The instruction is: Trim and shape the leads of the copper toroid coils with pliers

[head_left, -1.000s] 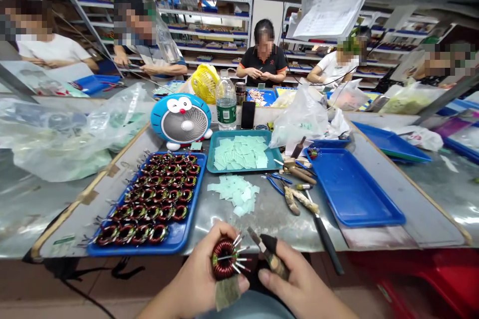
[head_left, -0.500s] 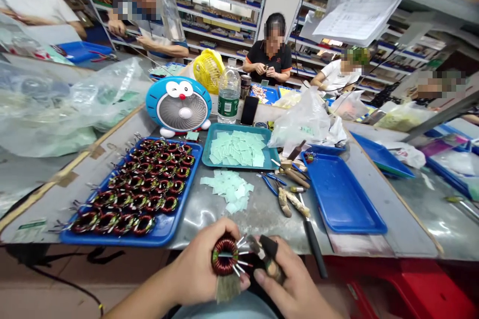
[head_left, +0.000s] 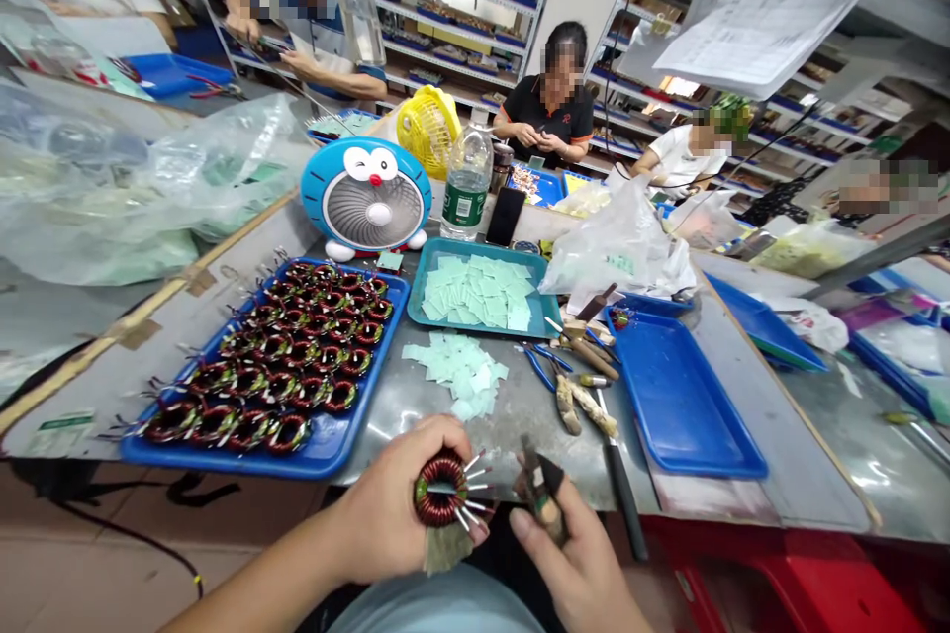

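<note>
My left hand (head_left: 382, 519) is closed around a toroidal coil (head_left: 443, 514), a ring wound with dark red copper wire. Several silvery wire ends stick out of the coil toward the right, and a drab olive strip (head_left: 447, 550) shows below it by my fingers. In my right hand (head_left: 583, 559) is a short hand tool (head_left: 545, 506) with a worn, wrapped-looking grip; its exact kind is hard to make out. A black cover sits on one right finger. A gap separates the tool's dark tip from the wire ends.
On the left, a blue tray (head_left: 327, 445) holds rows of similar coils. Light green paper squares (head_left: 460, 371) lie loose and in a teal tray (head_left: 545, 321). Pliers (head_left: 568, 401) and a black-handled tool (head_left: 623, 499) lie right of centre, beside another blue tray (head_left: 687, 396). A fan (head_left: 375, 198) stands behind.
My right hand and its tool have drawn back from the coil's wire ends, which now stand free. The left hand still holds the coil. The view has shifted slightly.
</note>
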A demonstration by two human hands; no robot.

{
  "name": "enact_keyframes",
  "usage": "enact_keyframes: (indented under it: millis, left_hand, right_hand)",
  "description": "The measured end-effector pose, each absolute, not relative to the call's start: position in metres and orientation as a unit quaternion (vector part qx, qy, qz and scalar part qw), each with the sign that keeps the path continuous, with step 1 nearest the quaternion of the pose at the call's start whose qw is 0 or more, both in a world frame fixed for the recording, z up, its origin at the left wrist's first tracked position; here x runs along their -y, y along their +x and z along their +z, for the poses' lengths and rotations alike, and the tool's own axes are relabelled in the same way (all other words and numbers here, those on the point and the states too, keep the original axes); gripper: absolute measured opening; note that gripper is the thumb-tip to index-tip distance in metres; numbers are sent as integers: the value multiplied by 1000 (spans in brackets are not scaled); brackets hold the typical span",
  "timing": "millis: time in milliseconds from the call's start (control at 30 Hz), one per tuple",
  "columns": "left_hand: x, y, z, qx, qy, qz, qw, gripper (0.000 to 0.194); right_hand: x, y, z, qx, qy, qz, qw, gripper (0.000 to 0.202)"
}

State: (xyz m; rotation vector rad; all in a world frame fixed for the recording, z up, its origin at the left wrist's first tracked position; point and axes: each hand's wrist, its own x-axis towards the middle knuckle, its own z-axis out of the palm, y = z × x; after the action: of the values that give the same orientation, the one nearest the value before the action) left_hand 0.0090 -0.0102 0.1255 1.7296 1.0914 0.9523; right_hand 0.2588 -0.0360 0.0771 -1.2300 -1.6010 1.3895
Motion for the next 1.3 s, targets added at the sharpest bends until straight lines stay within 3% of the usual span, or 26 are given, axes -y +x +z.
enact_keyframes:
  millis: [133,333,400,567,633,800,1067,1300]
  left_hand:
    - [3,11,126,-420,746,377,353,40]
    - [1,14,128,-407,779,373,298,34]
    - [5,12,128,-425,744,385,343,39]
    - [16,20,120,-306,418,471,714,59]
    - [18,29,118,-241,246,519,783,57]
    - [22,45,118,-242,26,560,792,47]
    - [29,45,107,-304,96,564,761,60]
    - [27,51,93,-308,136,551,763,68]
  right_hand:
    - [33,252,82,447,-464,651,401,55]
    - [16,248,109,473,-479,634,382,58]
    - [17,253,107,464,-501,620,386,61]
    - [30,253,86,406,-519,601,453,64]
    - [33,245,84,412,-523,583,466,62]
    - [38,223,91,411,-522,572,482,56]
    - [44,194,88,485,-417,621,454,40]
    - [34,182,95,428,-429,642,470,49]
